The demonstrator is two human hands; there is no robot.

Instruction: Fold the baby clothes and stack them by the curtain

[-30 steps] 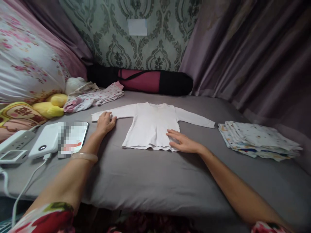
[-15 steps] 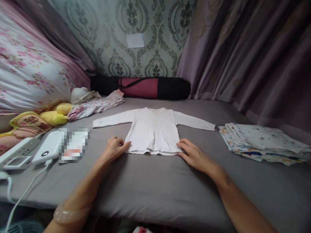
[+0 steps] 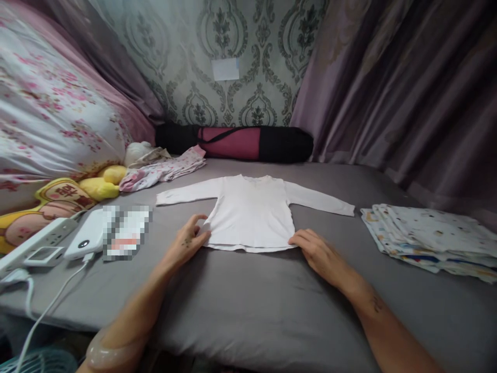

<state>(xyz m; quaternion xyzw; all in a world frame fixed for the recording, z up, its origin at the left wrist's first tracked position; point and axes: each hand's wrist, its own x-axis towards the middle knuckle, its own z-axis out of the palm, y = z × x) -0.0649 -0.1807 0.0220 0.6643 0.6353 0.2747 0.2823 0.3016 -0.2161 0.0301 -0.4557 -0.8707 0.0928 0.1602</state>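
Observation:
A small white long-sleeved shirt (image 3: 254, 212) lies flat on the grey sheet, neckline away from me and both sleeves stretched out sideways. My left hand (image 3: 190, 237) holds the left corner of its hem, with the thumb on the cloth and the index finger curved above it. At the opposite hem corner, my right hand (image 3: 316, 251) pinches the fabric between thumb and closed fingers. The hem's front and back layers sit slightly apart along the near edge.
Folded printed cloths (image 3: 423, 235) are stacked on the right. To the left lie a power strip (image 3: 42, 241), a white power bank (image 3: 87, 238) with a cable, a blurred-out packet (image 3: 126, 233), a yellow plush (image 3: 99, 186) and crumpled clothing (image 3: 163, 168). A black-and-red rolled bag (image 3: 233, 142) rests by the wall.
The folds at the shirt's lower front have been pulled smooth, and the hem is straighter. My right fingers have closed together at the corner. The whole view has shifted slightly.

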